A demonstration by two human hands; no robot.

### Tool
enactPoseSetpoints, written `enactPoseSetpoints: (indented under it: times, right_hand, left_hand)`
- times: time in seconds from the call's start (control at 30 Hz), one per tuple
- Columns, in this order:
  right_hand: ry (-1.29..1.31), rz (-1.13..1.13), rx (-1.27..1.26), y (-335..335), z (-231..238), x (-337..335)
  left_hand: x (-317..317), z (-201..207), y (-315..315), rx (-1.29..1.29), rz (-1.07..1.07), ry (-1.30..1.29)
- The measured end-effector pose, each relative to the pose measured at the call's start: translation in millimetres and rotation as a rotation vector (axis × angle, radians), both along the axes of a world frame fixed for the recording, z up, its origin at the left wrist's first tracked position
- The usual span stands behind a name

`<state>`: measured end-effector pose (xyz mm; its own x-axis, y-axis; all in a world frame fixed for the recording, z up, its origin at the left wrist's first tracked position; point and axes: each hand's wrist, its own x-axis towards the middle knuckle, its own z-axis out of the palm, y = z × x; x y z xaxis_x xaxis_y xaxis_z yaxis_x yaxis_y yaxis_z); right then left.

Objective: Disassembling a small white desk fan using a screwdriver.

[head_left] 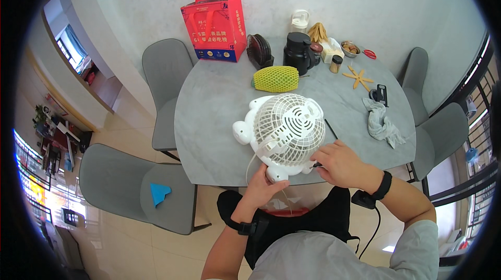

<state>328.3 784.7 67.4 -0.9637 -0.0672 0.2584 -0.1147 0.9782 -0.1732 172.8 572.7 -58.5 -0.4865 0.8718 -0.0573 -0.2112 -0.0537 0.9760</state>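
Observation:
A white turtle-shaped fan (pixel 288 129) lies on the round grey table, close to its front edge, with a round slotted grille facing up. My left hand (pixel 259 188) is closed around a rounded white foot at its near side, and a thin white cord hangs beside it. My right hand (pixel 340 164) is closed by the fan's near right side. A small black piece (pixel 317 165) shows between its thumb and fingers; the rest is hidden. Just beyond that hand, a thin black rod (pixel 331 128) lies at a slant; whether the two join cannot be seen.
Behind the fan are a fruit in yellow-green foam netting (pixel 275 79), a black jug (pixel 298 53) and a red bag (pixel 215 29). A grey cloth (pixel 383 122) and a black phone-holder-like item (pixel 381 94) lie right. Grey chairs (pixel 117 183) surround the table (pixel 209 118).

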Motion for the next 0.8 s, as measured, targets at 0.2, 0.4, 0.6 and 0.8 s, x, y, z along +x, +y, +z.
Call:
enactPoseSetpoints:
  times: [0.2,0.4,0.6,0.8]
  right_hand:
    - [-0.389,-0.208,0.073,1,2,0]
    - [-0.123,-0.039,0.016,1,2,2]
    - [-0.273,-0.13,0.039,-1,3,1]
    - [-0.351,-0.201,0.026,-5,10,-2]
  left_hand:
    - [0,-1,-1,-0.005,-0.001,-0.003]
    - [0,1,0,0.001,-0.005,0.0]
    - [-1,4,-2,-0.014,-0.032,-0.047]
    - [-2,4,-1,-0.012,-0.031,-0.076]
